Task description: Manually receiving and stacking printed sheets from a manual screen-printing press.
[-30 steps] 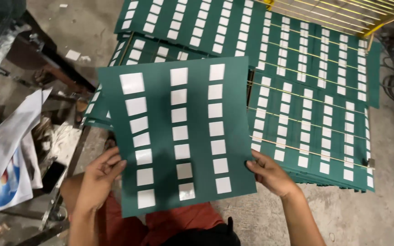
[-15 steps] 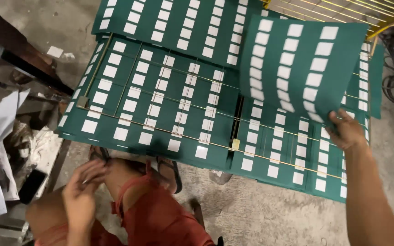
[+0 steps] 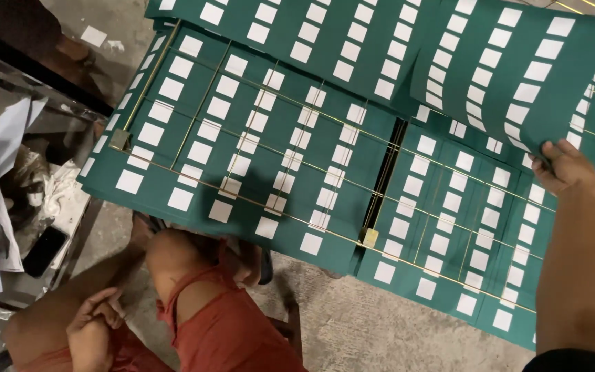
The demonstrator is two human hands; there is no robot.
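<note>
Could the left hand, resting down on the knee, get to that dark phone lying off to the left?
Probably yes. The left hand rests empty on the leg, and the phone lies just up and left of it on the cluttered side, uncovered. Nothing seems to lie between them, though depth is hard to judge.

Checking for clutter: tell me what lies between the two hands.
In the head view, a bent knee in red shorts and bare concrete floor separate left hand from right hand.

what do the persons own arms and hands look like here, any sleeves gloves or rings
Both are bare: no gloves, rings, watch or bands visible. The right hand leads into a bare forearm, with only a dark sleeve edge at the bottom of the frame. The left hand and its forearm are uncovered too, with no sleeve in view.
</note>
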